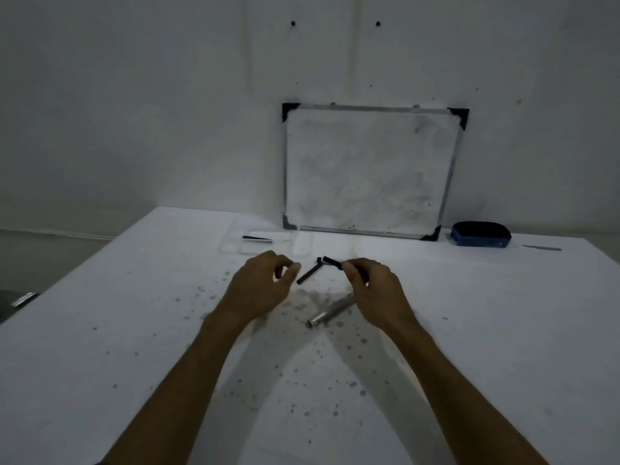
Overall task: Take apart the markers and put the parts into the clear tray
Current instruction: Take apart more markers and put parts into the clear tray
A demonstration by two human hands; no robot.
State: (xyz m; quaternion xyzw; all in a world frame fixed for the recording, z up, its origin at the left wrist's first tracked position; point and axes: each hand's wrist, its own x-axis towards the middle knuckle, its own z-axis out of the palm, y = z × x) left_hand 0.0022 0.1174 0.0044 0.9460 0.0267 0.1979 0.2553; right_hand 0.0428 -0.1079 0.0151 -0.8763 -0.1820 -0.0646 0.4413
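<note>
Marker parts lie spread across the middle of the counter [503,330]: a slim black ink rod [309,274] sits loose between the two hands, and a silver barrel [330,312] rests just nearer, partly under the right hand [375,293]. That hand's grip is closed on a short black piece [332,262], pinched at the fingertips. The left hand [260,290] has its fingers curled with thumb and forefinger nearly meeting; whether anything is held there cannot be told.

The clear tray [265,243] stands farther back and to the left, well apart from the loose parts, with one dark part [256,238] already inside.

Risks from here: the round barrel could roll off toward the near edge if the right wrist nudges it, and the tray is almost invisible against the pale surface, so a dropped part might miss its rim. The ink rod may also smear more ink.

Grey ink specks and a smudge already mark the white counter. The room is dim, with a bare wall, a smeared whiteboard [369,169] leaning on it, and a blue eraser [479,234] at far right.
</note>
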